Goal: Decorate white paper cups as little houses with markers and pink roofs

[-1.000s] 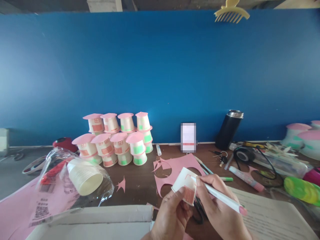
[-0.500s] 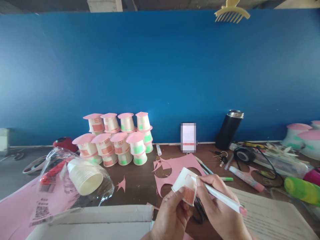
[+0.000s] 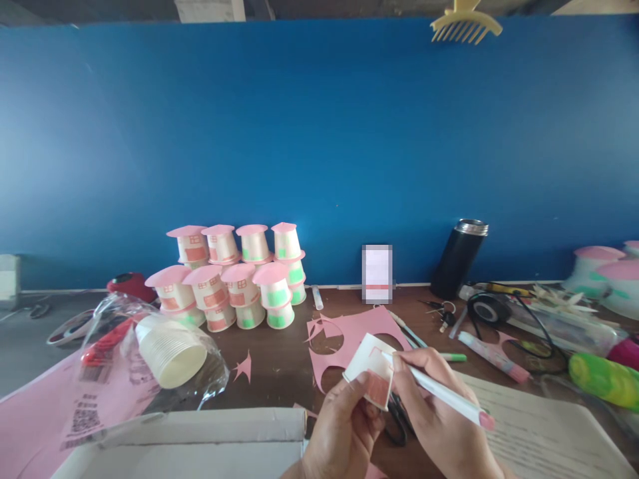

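My left hand (image 3: 344,422) grips a small white paper cup (image 3: 367,362) by its rim end, tilted, with a reddish filled block and a few red lines drawn on its side. Pinched in my right hand (image 3: 439,412) is a white marker pen (image 3: 444,391) with a pink end; its tip meets the cup's side near the red lines. Beneath and behind the cup lies a pink paper sheet (image 3: 344,362) with round holes cut out. Dark scissors (image 3: 398,426) show partly under my hands.
Stacked decorated cups with pink paper roofs (image 3: 239,283) stand at left-centre. A plastic bag of nested cups (image 3: 172,352) lies left, above a white box (image 3: 200,429). A black bottle (image 3: 456,259), keys (image 3: 446,316), a glue tube (image 3: 492,356) and a printed sheet (image 3: 544,426) sit right.
The view has shifted very slightly. Both hands, the cup and the marker pen stay in nearly the same position.
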`<state>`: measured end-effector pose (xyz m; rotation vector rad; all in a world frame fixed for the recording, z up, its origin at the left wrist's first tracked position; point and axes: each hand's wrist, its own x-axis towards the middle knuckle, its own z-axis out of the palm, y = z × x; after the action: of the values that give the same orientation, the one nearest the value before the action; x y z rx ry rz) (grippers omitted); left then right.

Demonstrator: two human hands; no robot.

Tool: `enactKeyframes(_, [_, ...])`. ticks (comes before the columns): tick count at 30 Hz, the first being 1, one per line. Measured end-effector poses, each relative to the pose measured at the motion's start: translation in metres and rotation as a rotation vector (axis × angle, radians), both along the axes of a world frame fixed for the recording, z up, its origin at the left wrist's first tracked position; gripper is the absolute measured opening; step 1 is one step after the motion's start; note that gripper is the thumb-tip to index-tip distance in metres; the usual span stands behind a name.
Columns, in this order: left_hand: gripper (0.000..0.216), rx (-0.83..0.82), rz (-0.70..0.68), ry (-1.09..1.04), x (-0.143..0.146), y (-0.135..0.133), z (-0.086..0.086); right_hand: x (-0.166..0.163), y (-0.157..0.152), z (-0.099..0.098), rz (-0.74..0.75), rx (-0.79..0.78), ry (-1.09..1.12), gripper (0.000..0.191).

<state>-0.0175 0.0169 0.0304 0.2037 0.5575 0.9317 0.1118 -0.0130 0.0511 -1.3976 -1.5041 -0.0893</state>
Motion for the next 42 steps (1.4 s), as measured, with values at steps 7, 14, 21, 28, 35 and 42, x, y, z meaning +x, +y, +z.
enactKeyframes(7, [0.022,-0.017,0.007,0.000,-0.001,0.000,0.004,-0.001,0.002,0.001,0.006,-0.001,-0.009,0.009])
enactKeyframes(14, [0.012,-0.047,0.012,0.015,-0.001,-0.001,0.007,-0.001,0.000,0.000,-0.002,0.007,-0.012,0.010])
enactKeyframes(21, [0.010,-0.074,0.027,0.019,-0.001,0.000,0.006,-0.001,0.000,0.000,-0.008,-0.003,-0.010,0.011])
enactKeyframes(28, [0.015,-0.078,0.025,0.023,-0.002,0.002,0.008,-0.001,0.000,-0.001,-0.011,-0.009,-0.013,0.012])
enactKeyframes(35, [0.016,-0.112,0.040,0.035,-0.002,0.001,0.010,-0.001,0.001,0.002,-0.016,-0.003,-0.021,0.014])
enactKeyframes(42, [0.013,-0.082,0.026,0.030,-0.002,0.003,0.010,-0.002,0.001,0.003,-0.035,-0.008,-0.037,0.016])
